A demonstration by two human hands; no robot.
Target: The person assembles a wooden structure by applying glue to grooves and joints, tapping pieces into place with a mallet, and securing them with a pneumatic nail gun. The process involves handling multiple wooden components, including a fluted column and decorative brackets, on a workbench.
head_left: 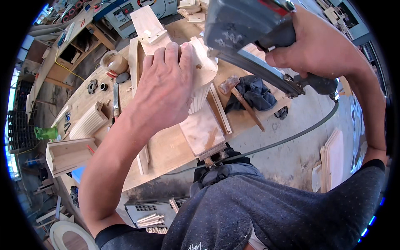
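Evidently, a fluted wooden piece [201,99] with a hole in its upper face is being steadied at the middle of the bench [166,163]. It is covered on its left by the left hand [164,89], whose fingers are bent closely over it; the thumb is hidden. The handle of a nail gun [233,35] is wrapped by the fingers of the right hand [312,52], with no gap left; whether the trigger is pressed cannot be told. The tool's nose is held at the piece's right edge, just beside the left fingers, though contact cannot be confirmed.

If the nose were tilted or the nail were deflected by the grain, the left hand could be struck. The wood could be split by a nail driven too near its edge, or shifted if pressed unevenly. The tool could also be tugged off line by its air hose [287,138], which is stretched across the person's front.

To the right, a hammer [246,104] is laid beside a dark cloth [260,93]. To the left, a knife [116,100] and another fluted section [88,121] are seen.
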